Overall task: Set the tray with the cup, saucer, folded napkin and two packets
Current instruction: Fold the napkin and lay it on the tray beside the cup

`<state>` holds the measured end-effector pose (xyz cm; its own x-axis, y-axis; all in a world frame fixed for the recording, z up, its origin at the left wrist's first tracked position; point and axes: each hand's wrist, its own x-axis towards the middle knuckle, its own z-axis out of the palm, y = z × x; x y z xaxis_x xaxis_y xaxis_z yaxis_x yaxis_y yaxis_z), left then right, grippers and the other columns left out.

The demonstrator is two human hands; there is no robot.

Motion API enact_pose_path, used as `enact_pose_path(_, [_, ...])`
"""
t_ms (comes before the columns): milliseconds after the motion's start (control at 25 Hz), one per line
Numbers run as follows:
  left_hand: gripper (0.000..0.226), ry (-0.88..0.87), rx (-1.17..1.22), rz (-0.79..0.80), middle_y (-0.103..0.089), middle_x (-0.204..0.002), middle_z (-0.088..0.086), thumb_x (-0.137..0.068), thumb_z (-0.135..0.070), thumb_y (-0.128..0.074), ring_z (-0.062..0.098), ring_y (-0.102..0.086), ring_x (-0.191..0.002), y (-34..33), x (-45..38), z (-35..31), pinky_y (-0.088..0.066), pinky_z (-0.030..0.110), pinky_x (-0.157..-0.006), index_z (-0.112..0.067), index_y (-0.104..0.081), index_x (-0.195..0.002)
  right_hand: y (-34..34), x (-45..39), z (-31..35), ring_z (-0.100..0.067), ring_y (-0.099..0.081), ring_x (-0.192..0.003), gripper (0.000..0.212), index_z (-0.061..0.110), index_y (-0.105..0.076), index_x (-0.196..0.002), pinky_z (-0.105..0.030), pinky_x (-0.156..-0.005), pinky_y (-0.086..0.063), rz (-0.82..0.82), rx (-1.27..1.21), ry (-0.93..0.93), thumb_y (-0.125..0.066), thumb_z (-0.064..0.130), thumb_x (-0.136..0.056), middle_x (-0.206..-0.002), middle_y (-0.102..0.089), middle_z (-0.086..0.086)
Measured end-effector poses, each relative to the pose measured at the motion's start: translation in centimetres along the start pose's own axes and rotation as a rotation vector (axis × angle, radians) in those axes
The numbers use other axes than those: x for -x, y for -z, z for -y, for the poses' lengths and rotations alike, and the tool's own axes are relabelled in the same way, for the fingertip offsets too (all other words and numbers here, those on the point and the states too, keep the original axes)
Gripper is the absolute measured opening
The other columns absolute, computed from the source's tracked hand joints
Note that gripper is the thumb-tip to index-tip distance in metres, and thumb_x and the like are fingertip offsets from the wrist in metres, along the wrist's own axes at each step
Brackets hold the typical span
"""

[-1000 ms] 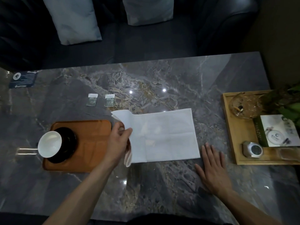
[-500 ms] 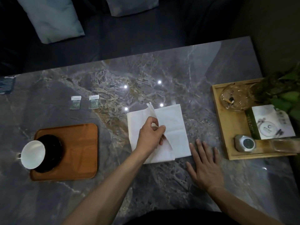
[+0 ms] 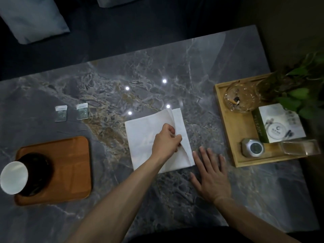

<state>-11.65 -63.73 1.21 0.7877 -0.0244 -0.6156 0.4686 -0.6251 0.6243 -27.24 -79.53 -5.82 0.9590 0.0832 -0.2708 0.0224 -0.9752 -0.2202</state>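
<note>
White paper napkin [image 3: 145,137], folded roughly square with loose top layer lifted along right edge, lies mid grey marble table [image 3: 157,76], long axis near-far, tilted slightly; left hand [image 3: 166,142] pinches that layer, right hand [image 3: 211,174] flat, fingers spread, just beside.

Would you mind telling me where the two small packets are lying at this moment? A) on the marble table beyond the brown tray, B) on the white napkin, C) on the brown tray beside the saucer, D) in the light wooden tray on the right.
A: both packets lie side by side on the bare marble table, beyond the brown tray.
</note>
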Motion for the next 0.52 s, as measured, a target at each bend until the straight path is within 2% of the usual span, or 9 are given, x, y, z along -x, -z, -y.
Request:
enact_pose_path(240, [0.020,0.017,-0.049,-0.010,-0.070,-0.073,0.000,-0.079,-0.034,-0.059,0.023,-0.067,-0.066,-1.1,-0.8,-0.1,-0.057,0.050,-0.071,-0.027,-0.044,-0.090,0.0,0.0,0.1,-0.025,-0.006,-0.150,0.081,0.024,-0.013,-0.154,-0.058,-0.117,-0.011,0.006,-0.012,-0.003,-0.041,0.058,-0.087,-0.164,-0.005,-0.003])
enact_pose_path(360, [0.022,0.019,-0.111,-0.010,-0.069,-0.080,-0.001,-0.080,-0.036,-0.060,0.023,-0.066,-0.073,-1.7,-0.6,0.0,-0.056,0.048,-0.073,-0.029,-0.044,-0.095,-0.1,0.1,0.1,-0.025,-0.006,-0.150,0.081,0.025,-0.013,-0.154,-0.059,-0.116,-0.013,0.010,-0.012,-0.003,-0.041,0.058,-0.087,-0.164,-0.005,-0.003])
enact_pose_path(520, [0.025,0.014,-0.179,-0.071,-0.067,-0.078,-0.005,-0.080,-0.039,-0.059,0.018,-0.063,-0.076,-2.5,-0.4,-0.2,-0.053,0.042,-0.069,-0.032,-0.042,-0.098,-0.1,0.0,0.0,-0.025,-0.007,-0.150,0.081,0.024,-0.013,-0.154,-0.059,-0.116,-0.015,0.010,-0.016,-0.001,-0.042,0.058,-0.086,-0.164,-0.006,-0.003])
